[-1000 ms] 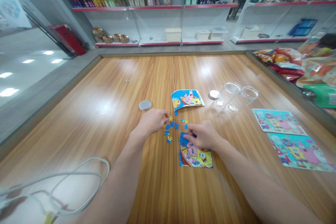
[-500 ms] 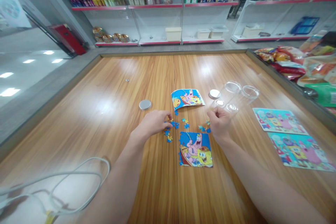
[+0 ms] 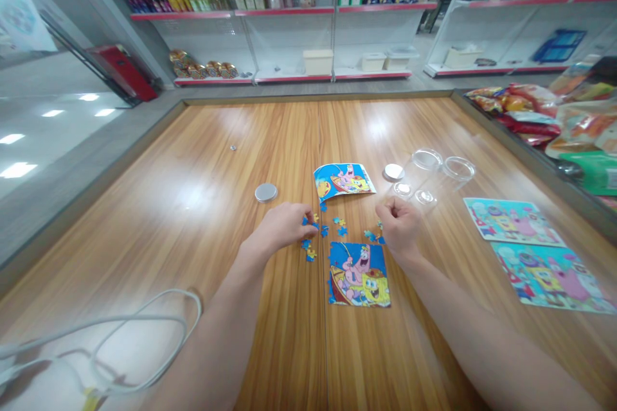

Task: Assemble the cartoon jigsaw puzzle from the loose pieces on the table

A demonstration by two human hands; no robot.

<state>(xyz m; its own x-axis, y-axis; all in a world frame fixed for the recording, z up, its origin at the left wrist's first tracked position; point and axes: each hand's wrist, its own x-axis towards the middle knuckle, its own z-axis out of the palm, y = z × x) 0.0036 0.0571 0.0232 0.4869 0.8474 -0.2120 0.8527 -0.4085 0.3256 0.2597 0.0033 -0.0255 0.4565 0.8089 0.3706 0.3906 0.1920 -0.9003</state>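
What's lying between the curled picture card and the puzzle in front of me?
A few loose blue and yellow pieces lie between the card and the puzzle, as the head view shows.

A wood-grain table with a raised edging carries all items. From the joined puzzle panel: a curled picture sheet lies at 12 o'clock; two clear jars and a white disc at 1; two printed sheets at 3; a looped cable between 8 and 9; a grey disc at 10. Loose puzzle pieces lie at 10, 11 and 1.
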